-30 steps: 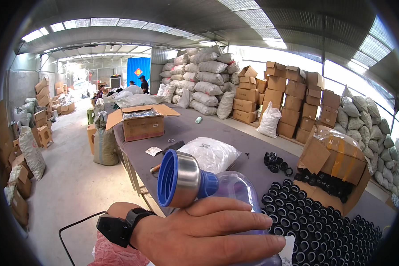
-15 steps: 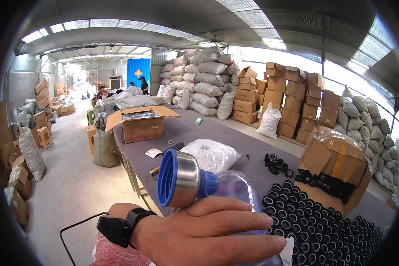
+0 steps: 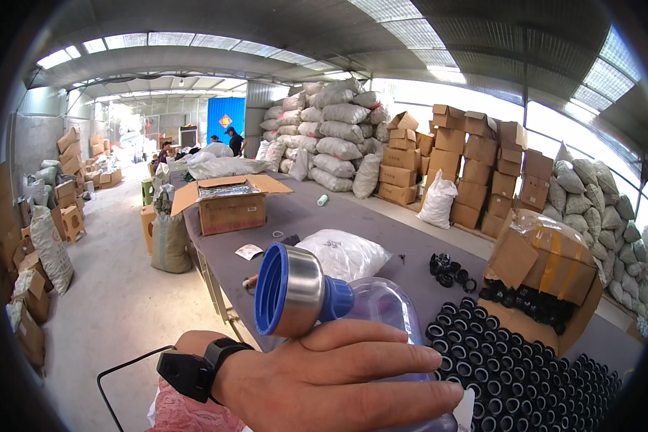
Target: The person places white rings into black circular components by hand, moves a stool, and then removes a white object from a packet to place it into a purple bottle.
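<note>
My left hand (image 3: 338, 378), with a black band and a black device on its wrist, lies across a clear, lavender-tinted plastic bottle (image 3: 385, 306). Its fingers curve over the bottle's side; the thumb is hidden. At the bottle's upper left is a steel, cup-shaped piece with a blue threaded rim (image 3: 299, 291), its wide mouth facing left. A narrower blue collar (image 3: 337, 299) sits between that piece and the bottle. The bottle's lower part is hidden behind my hand. My right hand is not visible.
Rows of black rings (image 3: 504, 367) cover the table's (image 3: 432, 248) right side, beside a tipped carton (image 3: 547, 259) of black parts. A white plastic bag (image 3: 345, 252) and an open carton (image 3: 232, 209) stand farther back. Stacked sacks (image 3: 338, 129) and boxes (image 3: 450, 140) line the far side; people (image 3: 234, 141) are in the distance.
</note>
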Tool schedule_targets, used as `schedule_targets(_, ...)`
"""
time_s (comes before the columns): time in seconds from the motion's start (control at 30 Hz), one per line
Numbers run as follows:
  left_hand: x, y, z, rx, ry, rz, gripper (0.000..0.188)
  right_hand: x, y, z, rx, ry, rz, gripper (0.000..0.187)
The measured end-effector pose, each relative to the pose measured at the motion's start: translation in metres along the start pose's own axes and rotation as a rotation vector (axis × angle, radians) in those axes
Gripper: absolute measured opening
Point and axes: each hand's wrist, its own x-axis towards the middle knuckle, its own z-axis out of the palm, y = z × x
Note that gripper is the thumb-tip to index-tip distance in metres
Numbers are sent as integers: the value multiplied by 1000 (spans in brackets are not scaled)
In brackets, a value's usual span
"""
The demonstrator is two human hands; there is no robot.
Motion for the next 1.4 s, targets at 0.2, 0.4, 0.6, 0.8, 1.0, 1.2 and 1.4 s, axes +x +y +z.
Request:
schedule_targets(0.2, 0, -2, 0, 5, 4, 21, 34, 0, 1, 3, 57, 32, 30, 9)
schedule_targets(0.4, -1, -3, 0, 4, 9, 11, 35, -11, -22, 10, 31, 46, 65, 9)
schedule_targets(0.6, 0, -2, -2, 18, 2, 8, 35, -19, -37, 14, 39, 11, 88, 9)
schedule_targets(0.8, 2, 3, -6, -3, -13, -5, 35, -14, -23, 10, -55, 46, 95, 10)
schedule_targets(1.0, 5, 7, -8, 3, -33, -22, 34, -4, 1, 2, -43, 15, 43, 12)
schedule_targets(1.2, 5, 8, -9, 11, -33, -20, 34, -3, 6, 0, -51, -9, 6, 12)
schedule_targets(1.4, 8, 8, -9, 19, -40, 5, 33, -6, 2, 0, -74, 4, -17, 11)
